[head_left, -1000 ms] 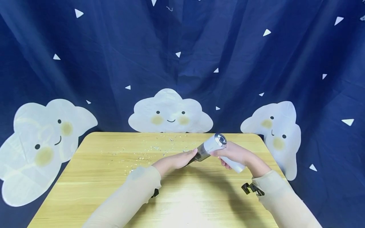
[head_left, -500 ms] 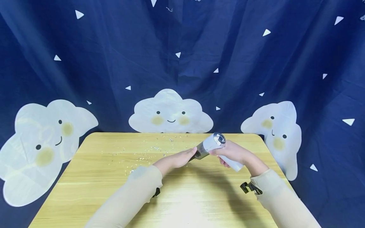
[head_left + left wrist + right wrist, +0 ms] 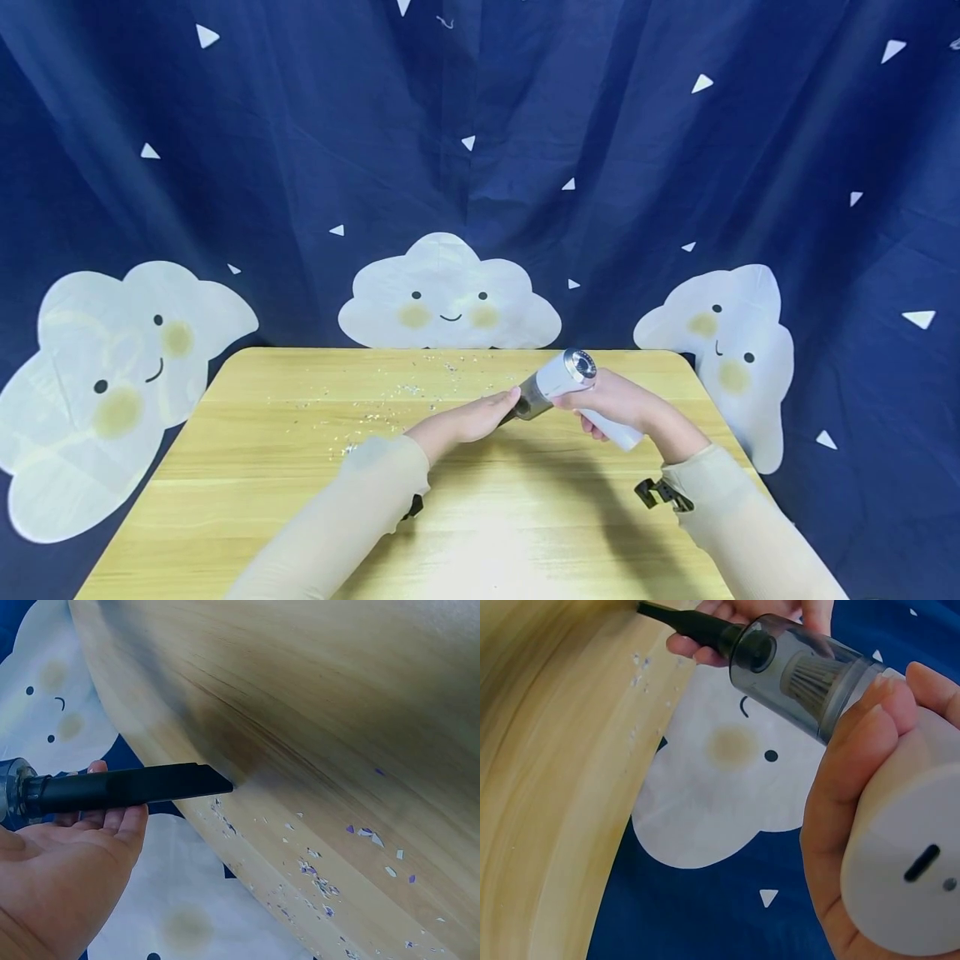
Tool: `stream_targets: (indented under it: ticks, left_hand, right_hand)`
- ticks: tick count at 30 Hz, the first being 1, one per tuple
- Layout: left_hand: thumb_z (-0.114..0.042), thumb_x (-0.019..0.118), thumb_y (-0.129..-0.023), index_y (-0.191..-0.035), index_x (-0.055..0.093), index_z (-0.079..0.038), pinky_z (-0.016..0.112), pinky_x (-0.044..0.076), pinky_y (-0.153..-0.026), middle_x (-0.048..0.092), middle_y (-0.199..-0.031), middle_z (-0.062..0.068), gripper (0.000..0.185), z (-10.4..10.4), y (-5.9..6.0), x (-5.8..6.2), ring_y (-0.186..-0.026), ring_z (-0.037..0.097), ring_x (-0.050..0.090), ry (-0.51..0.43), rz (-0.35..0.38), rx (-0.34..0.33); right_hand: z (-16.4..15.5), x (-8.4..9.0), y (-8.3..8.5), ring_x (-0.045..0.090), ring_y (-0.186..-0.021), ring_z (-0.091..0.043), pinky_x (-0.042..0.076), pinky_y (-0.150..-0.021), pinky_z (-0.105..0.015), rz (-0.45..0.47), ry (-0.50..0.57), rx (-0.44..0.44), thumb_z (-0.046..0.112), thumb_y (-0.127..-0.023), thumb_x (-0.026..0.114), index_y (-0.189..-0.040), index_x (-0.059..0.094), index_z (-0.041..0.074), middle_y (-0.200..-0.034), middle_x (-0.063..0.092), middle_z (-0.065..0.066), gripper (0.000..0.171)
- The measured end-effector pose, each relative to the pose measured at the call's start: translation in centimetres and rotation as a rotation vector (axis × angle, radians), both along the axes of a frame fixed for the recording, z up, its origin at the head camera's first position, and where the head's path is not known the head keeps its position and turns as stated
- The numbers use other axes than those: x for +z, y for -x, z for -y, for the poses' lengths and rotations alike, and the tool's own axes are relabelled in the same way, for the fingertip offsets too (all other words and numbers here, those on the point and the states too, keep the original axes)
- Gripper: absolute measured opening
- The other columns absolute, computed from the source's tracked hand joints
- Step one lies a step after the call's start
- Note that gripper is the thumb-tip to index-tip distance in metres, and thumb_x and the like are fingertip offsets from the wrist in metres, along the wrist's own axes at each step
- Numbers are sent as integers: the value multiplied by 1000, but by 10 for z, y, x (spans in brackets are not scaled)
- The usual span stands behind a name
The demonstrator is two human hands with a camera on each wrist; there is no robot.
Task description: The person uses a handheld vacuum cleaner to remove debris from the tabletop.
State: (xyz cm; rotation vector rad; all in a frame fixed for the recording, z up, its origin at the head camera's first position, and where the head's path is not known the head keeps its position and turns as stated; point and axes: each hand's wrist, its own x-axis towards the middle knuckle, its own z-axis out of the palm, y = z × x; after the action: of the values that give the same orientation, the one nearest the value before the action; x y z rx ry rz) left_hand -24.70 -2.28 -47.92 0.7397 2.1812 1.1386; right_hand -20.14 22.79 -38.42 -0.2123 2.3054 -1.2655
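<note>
1. The little vacuum (image 3: 558,385) is up over the far right part of the table (image 3: 225,467). We hold its white handle tight in our right hand (image 3: 622,404), with the fingers wrapped round it
2. Our left hand (image 3: 457,425) cups the black nozzle (image 3: 127,787) from below, fingers bent lightly round it. The nozzle tip points down at the wood and looks close to it, but we cannot tell if it touches
3. We think the clean-up has hardly begun. Lots of small paper bits (image 3: 390,400) lie on the far left part of the table, some white and some purple. The clear cup (image 3: 802,667) of the vacuum looks to have no bits in it
4. The table is light yellow wood with round corners
5. Behind it hangs a dark blue curtain (image 3: 480,125) with smiling white clouds (image 3: 448,296) and small white triangles
</note>
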Motion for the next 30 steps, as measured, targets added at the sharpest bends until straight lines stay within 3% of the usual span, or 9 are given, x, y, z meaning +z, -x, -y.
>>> stream_targets:
  ticks: [14, 20, 30]
  left_hand:
    - [-66, 12, -102, -160, 25, -19, 50, 14, -122, 23, -165, 5, 76, -7, 6, 1, -151, 27, 18, -44, 28, 91]
    - [-72, 14, -98, -159, 29, -22, 55, 13, -121, 26, -164, 6, 81, -7, 9, 0, -151, 31, 20, -91, 88, 136]
    - [-79, 14, -93, -157, 34, -24, 60, 14, -120, 33, -161, 9, 87, -7, 14, 2, -148, 35, 25, -114, 123, 144]
  right_hand:
    - [4, 9, 0, 55, -49, -19, 46, -42, -28, -67, -35, -20, 31, -91, 72, -117, 59, 2, -63, 56, -11, 40]
    - [8, 11, 4, 54, -48, -19, 46, -43, -28, -87, -64, -27, 32, -91, 72, -114, 61, 2, -62, 57, -10, 39]
    - [10, 10, 8, 55, -49, -19, 47, -43, -28, -94, -74, -58, 32, -90, 73, -118, 62, 3, -63, 58, -12, 43]
